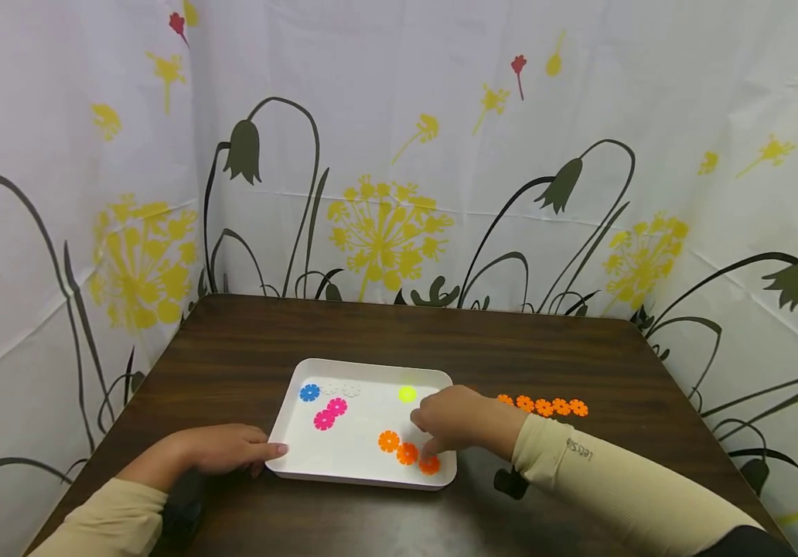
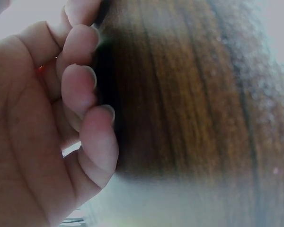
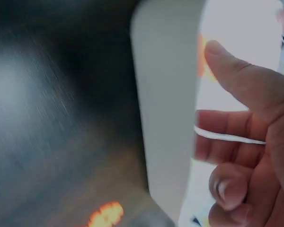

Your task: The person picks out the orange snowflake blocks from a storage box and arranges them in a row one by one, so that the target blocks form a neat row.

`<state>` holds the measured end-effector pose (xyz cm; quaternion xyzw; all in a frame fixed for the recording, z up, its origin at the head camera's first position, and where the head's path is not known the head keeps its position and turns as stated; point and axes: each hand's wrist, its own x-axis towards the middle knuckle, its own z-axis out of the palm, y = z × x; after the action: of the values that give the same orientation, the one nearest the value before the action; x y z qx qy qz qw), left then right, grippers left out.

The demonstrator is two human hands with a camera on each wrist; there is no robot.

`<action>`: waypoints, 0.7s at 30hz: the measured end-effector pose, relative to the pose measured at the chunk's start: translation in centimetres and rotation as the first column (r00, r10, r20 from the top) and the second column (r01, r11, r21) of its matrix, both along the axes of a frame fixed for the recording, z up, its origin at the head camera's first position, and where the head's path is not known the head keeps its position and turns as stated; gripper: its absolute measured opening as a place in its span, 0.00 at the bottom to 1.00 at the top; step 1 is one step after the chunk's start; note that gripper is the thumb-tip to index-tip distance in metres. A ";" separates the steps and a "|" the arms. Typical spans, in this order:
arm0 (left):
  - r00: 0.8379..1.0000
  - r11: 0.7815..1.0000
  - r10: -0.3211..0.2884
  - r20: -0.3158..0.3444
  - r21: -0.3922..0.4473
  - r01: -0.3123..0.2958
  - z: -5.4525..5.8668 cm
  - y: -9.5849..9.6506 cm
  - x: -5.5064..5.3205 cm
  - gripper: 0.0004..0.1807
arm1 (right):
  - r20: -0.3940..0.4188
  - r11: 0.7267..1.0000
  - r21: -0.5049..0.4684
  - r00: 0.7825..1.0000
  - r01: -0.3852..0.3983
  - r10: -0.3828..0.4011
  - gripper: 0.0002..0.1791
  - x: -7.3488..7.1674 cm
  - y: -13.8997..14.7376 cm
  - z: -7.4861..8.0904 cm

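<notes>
A white tray (image 1: 353, 456) lies on the brown table, and my left hand (image 1: 228, 449) grips its left edge, thumb over the rim. In the left wrist view the fingers (image 2: 97, 137) are curled; the thumb is not clearly visible. My right hand (image 1: 451, 418) is over the tray's right side, its thumb at an orange notched disc (image 1: 430, 466). The right wrist view has the thumb (image 3: 227, 61) apart from the fingers, nothing visible between them. Two more orange discs (image 1: 389, 441) lie diagonally beside that one.
Inside the tray are a blue disc (image 1: 310, 392), two clear discs (image 1: 351, 391), two pink discs (image 1: 325, 419) and a yellow disc (image 1: 407, 394). A row of several orange discs (image 1: 543, 407) lies on the table (image 1: 371, 329) right of the tray. A patterned curtain (image 1: 385, 155) stands behind.
</notes>
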<state>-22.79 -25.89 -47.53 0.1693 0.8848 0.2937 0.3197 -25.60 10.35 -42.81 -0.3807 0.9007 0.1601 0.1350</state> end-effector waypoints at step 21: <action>1.000 1.000 -0.002 -0.010 -0.005 0.002 -0.2 0.0 -0.1 0.26 | 0.051 0.998 -0.005 0.997 -0.057 0.058 0.13 1.5 -0.8 -0.9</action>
<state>-22.89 -25.87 -47.70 0.1707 0.8869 0.2905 0.3160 -24.06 9.60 -43.69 -0.4106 0.8859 0.1526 0.1524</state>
